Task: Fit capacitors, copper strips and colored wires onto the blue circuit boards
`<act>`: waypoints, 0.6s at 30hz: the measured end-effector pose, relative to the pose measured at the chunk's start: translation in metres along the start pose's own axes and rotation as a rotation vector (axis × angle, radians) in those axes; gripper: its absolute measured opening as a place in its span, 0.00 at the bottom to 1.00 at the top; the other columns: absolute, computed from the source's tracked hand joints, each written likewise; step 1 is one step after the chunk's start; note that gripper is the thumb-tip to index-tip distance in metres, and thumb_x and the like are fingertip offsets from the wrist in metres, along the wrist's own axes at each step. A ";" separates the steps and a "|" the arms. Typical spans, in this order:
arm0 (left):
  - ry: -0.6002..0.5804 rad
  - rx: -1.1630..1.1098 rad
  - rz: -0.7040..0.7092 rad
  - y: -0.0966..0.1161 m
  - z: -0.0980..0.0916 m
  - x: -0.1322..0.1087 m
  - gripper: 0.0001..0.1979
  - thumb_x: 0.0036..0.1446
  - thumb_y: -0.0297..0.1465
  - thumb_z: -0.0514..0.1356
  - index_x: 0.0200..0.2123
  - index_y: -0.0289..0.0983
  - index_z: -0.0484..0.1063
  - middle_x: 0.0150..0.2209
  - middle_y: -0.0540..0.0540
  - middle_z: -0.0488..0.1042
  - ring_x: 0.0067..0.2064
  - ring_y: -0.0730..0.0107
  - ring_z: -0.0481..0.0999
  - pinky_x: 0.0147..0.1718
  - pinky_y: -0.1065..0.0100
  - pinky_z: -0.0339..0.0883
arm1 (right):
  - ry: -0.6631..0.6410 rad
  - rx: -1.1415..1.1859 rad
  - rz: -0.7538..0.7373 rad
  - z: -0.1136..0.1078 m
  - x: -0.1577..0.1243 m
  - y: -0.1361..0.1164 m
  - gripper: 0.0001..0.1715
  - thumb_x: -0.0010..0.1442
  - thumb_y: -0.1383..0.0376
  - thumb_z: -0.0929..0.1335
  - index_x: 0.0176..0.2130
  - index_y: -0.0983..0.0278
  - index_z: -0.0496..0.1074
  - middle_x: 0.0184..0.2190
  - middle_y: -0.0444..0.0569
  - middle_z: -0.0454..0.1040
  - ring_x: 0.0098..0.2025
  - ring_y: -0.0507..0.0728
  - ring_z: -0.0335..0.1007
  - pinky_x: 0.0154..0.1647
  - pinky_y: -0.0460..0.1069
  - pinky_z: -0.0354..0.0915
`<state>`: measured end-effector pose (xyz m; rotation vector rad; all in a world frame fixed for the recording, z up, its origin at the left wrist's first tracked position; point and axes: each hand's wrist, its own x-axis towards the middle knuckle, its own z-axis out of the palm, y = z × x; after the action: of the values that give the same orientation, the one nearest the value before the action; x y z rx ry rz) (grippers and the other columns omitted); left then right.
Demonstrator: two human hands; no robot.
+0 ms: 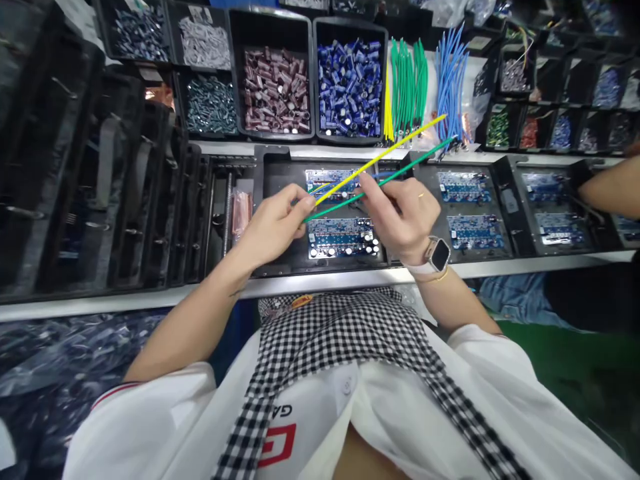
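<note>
Fingers of my left hand (pixel 273 223) pinch yellow wire (pixel 380 155) and green wire (pixel 400 171) clear of the board (pixel 343 239); right hand (pixel 405 213) pinched, contents unclear.

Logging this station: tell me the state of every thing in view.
Yellow wire, held at one end, slanting up.
Green wire, held likewise, just below.
Left hand, pinching both wire ends.
Right hand, fingers closed on Green wire.
Circuit board, flat, capacitors fitted.
Blue capacitor bin, full.

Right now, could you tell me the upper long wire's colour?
The upper wire is yellow; head view shows it best.
</note>
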<state>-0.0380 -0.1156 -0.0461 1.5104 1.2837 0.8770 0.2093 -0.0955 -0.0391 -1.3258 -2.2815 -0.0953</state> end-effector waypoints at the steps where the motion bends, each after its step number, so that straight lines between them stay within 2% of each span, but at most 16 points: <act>1: 0.049 0.031 0.014 -0.001 -0.001 0.003 0.14 0.67 0.41 0.56 0.35 0.37 0.67 0.21 0.53 0.64 0.22 0.76 0.65 0.21 0.74 0.55 | -0.028 0.000 0.005 -0.002 0.002 0.000 0.20 0.70 0.56 0.61 0.58 0.46 0.71 0.36 0.51 0.74 0.40 0.61 0.71 0.43 0.59 0.67; 5: 0.221 0.200 0.075 0.002 -0.010 0.007 0.13 0.66 0.41 0.57 0.41 0.35 0.70 0.25 0.52 0.70 0.33 0.72 0.77 0.31 0.75 0.64 | -0.118 -0.031 0.067 -0.001 0.008 -0.010 0.20 0.70 0.53 0.59 0.51 0.53 0.75 0.35 0.54 0.73 0.44 0.64 0.71 0.45 0.60 0.65; 7: 0.207 0.297 0.094 0.009 -0.017 0.008 0.16 0.67 0.42 0.55 0.44 0.34 0.70 0.30 0.53 0.74 0.40 0.71 0.79 0.37 0.74 0.66 | -0.188 -0.029 0.094 0.009 0.006 -0.019 0.22 0.71 0.53 0.57 0.43 0.58 0.75 0.36 0.56 0.74 0.44 0.64 0.70 0.42 0.59 0.64; 9: 0.145 0.395 0.124 0.013 -0.025 0.011 0.21 0.67 0.44 0.51 0.46 0.31 0.70 0.34 0.53 0.77 0.42 0.72 0.79 0.41 0.73 0.66 | -0.311 0.055 0.094 0.024 0.001 -0.026 0.24 0.72 0.53 0.56 0.36 0.59 0.73 0.34 0.54 0.74 0.38 0.62 0.71 0.38 0.55 0.62; 11: 0.073 0.466 0.173 0.009 -0.031 0.021 0.27 0.68 0.45 0.45 0.48 0.26 0.69 0.38 0.55 0.77 0.43 0.73 0.78 0.43 0.71 0.64 | -0.426 0.232 0.094 0.040 -0.006 -0.032 0.24 0.72 0.53 0.57 0.30 0.59 0.69 0.28 0.49 0.74 0.31 0.57 0.70 0.34 0.52 0.60; 13: 0.070 0.482 0.253 -0.004 -0.032 0.036 0.31 0.68 0.45 0.41 0.47 0.24 0.70 0.38 0.54 0.78 0.40 0.73 0.79 0.43 0.70 0.65 | -0.458 0.416 0.124 0.053 -0.011 -0.033 0.26 0.72 0.52 0.57 0.27 0.59 0.66 0.25 0.45 0.73 0.27 0.54 0.68 0.33 0.50 0.60; 16: 0.177 0.390 0.378 -0.030 -0.027 0.057 0.25 0.69 0.47 0.45 0.40 0.36 0.72 0.32 0.50 0.80 0.32 0.70 0.78 0.38 0.65 0.70 | -0.419 0.559 0.158 0.062 -0.014 -0.031 0.28 0.72 0.50 0.57 0.27 0.61 0.66 0.23 0.44 0.74 0.26 0.52 0.69 0.34 0.48 0.60; 18: 0.209 0.308 0.406 -0.041 -0.023 0.063 0.21 0.68 0.50 0.49 0.36 0.41 0.71 0.27 0.49 0.78 0.30 0.65 0.76 0.35 0.62 0.70 | -0.402 0.594 0.154 0.063 -0.015 -0.029 0.27 0.71 0.50 0.58 0.28 0.61 0.68 0.24 0.44 0.75 0.27 0.52 0.70 0.35 0.47 0.61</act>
<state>-0.0598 -0.0481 -0.0811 2.0122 1.3272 1.1602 0.1673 -0.1030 -0.0959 -1.2564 -2.2333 0.9021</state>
